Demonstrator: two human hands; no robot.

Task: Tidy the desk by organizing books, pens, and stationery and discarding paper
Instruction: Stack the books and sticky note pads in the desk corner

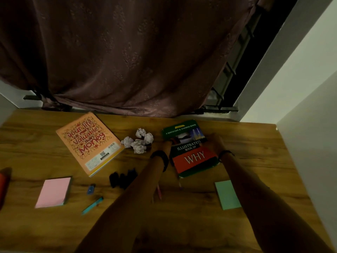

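Item: green-and-red hardcover book (191,148), titled "Illustrated Book of Why". It lies flat on the wooden desk (182,225), right of centre and toward the far edge. Its long axis runs away from me, tilted a little leftward at the far end. It sits directly between my two hands, so neither arm has the clearer claim; both are at it.

My left hand (167,144) rests against the book's left long edge. My right hand (217,143) rests against the right long edge. In this dim light I cannot tell whether the fingers of either hand are curled under the cover or merely laid alongside. I judge the step in hand to be a two-handed lift or squaring of this book.

Cover: glossy and stiff, with worn corners on the near edge.

Just left of the book: crumpled paper balls (139,140), white, creased, light, clustered and touching.

Further left: an orange softcover book (89,143), thin, matte, lying at an angle.

Nearer me: a pink sticky-note pad (53,192), a green sticky-note pad (228,194), a blue sharpener (90,189), a teal pen (92,205), and a dark, indistinct object (122,178).

Behind the desk: a patterned curtain (127,52).
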